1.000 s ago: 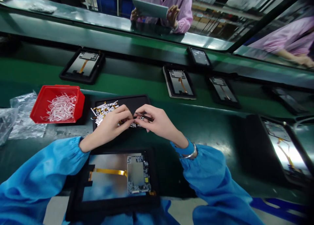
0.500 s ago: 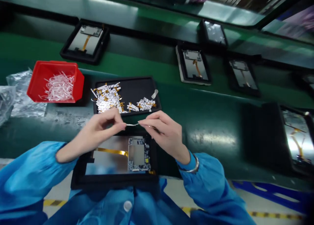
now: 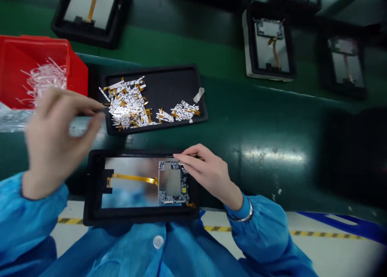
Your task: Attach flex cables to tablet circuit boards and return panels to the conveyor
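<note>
Green conveyor (image 3: 272, 120) carries a tablet panel (image 3: 130, 192), amber ribbon (image 3: 133, 178) attached.

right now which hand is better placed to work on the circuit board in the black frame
Probably the right hand: its fingertips are at the board's top edge. The circuit board sits in the black frame, while the left hand is blurred and farther off, beside the black tray of flex strips.

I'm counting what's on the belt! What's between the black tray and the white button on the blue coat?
In the head view, a black-framed screen lies there, with a gold ribbon and a circuit board on it.
</note>
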Motion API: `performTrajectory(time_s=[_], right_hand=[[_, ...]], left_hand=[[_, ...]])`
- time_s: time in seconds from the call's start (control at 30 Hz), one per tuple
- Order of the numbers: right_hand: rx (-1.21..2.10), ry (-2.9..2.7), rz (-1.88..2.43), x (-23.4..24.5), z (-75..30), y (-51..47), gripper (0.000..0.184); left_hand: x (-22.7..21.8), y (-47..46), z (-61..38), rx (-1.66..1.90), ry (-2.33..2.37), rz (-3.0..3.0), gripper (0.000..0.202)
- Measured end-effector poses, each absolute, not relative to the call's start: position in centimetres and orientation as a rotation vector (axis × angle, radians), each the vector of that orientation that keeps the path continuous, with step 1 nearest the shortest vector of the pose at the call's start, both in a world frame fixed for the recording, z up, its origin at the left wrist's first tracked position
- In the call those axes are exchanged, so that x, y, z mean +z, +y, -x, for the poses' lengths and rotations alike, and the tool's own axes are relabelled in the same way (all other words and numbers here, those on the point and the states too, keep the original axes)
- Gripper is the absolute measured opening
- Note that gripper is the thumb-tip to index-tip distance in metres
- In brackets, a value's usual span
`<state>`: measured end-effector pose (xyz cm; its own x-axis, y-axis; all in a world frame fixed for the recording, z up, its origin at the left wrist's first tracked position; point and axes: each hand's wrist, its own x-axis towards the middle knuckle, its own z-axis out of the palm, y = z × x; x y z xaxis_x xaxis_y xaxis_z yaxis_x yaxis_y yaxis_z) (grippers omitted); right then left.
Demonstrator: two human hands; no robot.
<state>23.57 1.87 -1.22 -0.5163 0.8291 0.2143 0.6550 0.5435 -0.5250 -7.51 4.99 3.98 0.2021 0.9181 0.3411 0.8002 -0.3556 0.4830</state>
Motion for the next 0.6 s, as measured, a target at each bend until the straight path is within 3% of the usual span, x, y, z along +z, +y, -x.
performTrajectory(time_s=[0.13, 0.33, 0.5, 0.6], right_hand=[[0.504, -2.385, 1.233, -1.0, -23.4, 1.8, 0.029], [0.737, -2.3, 1.323, -0.3, -22.9, 1.9, 0.023], [0.652, -2.366, 1.295, -0.3, -22.8, 2.1, 0.025], [0.762, -2.305, 1.371, 0.0, -22.9, 2.2, 0.025]], left_hand=[[1.6, 3.2, 3.0, 0.661, 1.264, -2.556, 0.01], [-0.4, 2.4, 2.1, 0.519, 1.084, -2.529, 0.016], [-0.4, 2.5, 2.1, 0.5, 1.068, -2.531, 0.026], [-0.4, 2.5, 2.1, 0.489, 1.051, -2.521, 0.03]])
